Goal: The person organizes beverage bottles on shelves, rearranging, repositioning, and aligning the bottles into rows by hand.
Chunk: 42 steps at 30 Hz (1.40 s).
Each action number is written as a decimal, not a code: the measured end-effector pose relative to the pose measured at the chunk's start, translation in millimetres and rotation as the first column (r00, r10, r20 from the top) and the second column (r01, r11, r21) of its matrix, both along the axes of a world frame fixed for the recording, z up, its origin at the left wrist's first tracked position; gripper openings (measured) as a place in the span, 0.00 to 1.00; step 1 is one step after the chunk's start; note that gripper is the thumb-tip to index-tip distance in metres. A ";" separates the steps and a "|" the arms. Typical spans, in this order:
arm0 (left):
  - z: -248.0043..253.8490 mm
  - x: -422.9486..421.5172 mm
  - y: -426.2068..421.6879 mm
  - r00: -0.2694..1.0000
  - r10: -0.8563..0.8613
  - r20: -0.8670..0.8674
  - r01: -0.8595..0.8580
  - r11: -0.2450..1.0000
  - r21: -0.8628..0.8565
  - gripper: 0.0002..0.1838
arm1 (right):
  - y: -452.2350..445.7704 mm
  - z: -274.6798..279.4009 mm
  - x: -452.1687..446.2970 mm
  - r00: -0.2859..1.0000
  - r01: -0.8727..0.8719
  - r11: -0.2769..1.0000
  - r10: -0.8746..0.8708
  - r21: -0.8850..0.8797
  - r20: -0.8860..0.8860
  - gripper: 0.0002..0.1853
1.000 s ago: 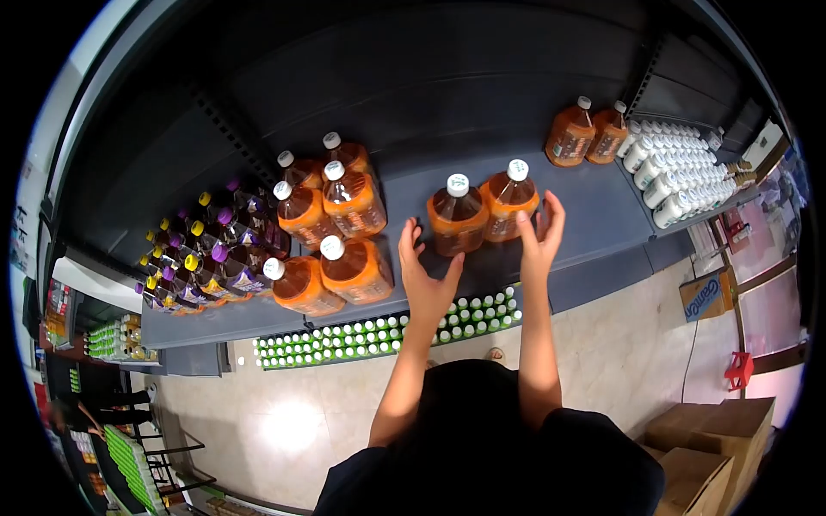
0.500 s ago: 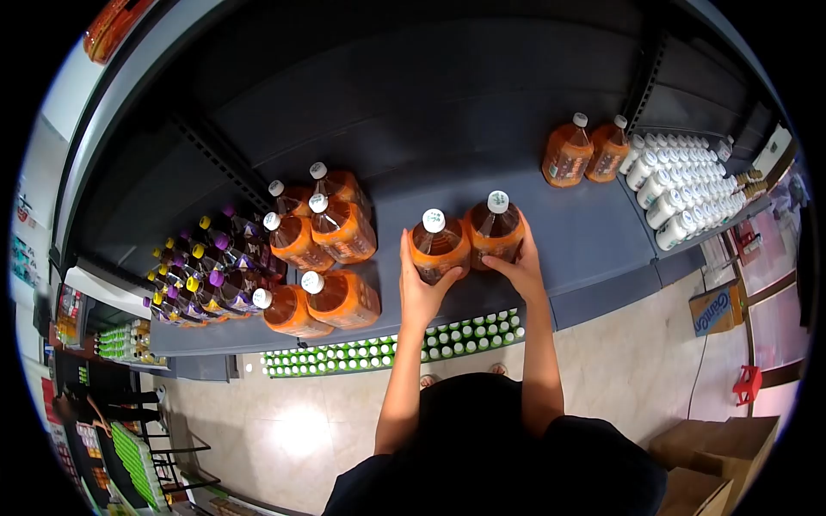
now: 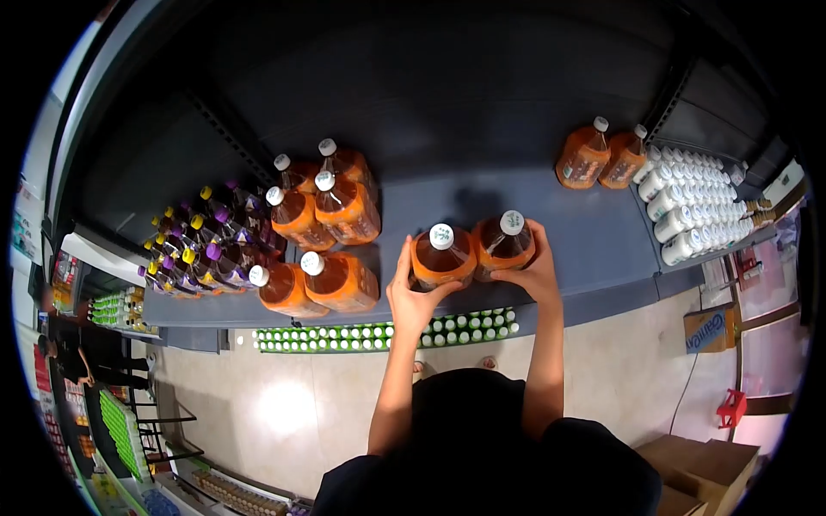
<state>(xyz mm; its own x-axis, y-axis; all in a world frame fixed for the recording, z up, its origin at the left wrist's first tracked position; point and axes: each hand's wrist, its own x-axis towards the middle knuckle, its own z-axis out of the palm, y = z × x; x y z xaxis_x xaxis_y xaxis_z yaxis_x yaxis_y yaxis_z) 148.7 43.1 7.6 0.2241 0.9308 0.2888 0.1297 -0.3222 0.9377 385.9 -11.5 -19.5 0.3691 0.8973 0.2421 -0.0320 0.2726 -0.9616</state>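
Two large orange-labelled bottles with white caps stand side by side near the shelf's front edge. My left hand (image 3: 415, 291) is wrapped round the outer side of the left bottle (image 3: 443, 258), thumb across its front. Around the right bottle (image 3: 504, 248) my right hand (image 3: 535, 268) is closed in the same way. Both bottles are upright and close together. To their left, several matching bottles (image 3: 346, 211) stand in pairs on the grey shelf (image 3: 594, 245). Two more like them (image 3: 582, 159) are at the back right.
Purple- and yellow-capped bottles (image 3: 206, 249) fill the shelf's left end, white bottles (image 3: 684, 206) its right. Green bottles with white caps (image 3: 379, 337) line up below. Cardboard boxes (image 3: 701, 464) sit at the lower right. Another person (image 3: 103, 370) stands at far left.
From open beside the two bottles, my hands have closed on them. The pair now sits nearer the shelf's front edge than half a second ago.
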 end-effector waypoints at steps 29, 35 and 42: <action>-13.9 22.1 -1.6 0.995 0.018 0.099 -0.028 0.995 0.100 0.54 | -11.6 2.1 -3.1 0.986 0.165 0.985 -0.166 0.043 0.035 0.53; -11.7 42.9 18.2 0.997 -0.022 0.073 0.011 0.988 0.153 0.53 | 2.7 8.3 16.6 0.985 0.170 0.985 -0.169 0.017 -0.036 0.54; -17.0 56.9 44.6 0.995 -0.029 0.092 0.019 0.995 0.103 0.53 | 27.6 3.1 22.6 0.983 0.174 0.984 -0.170 0.048 -0.074 0.54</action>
<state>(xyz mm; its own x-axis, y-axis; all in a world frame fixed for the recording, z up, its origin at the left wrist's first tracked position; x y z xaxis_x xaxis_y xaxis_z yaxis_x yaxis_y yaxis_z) 205.6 87.6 -9.4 0.2139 0.8902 0.4023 0.0344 -0.4185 0.9076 408.5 16.1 -16.4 0.5345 0.8053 0.2566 -0.0465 0.3312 -0.9424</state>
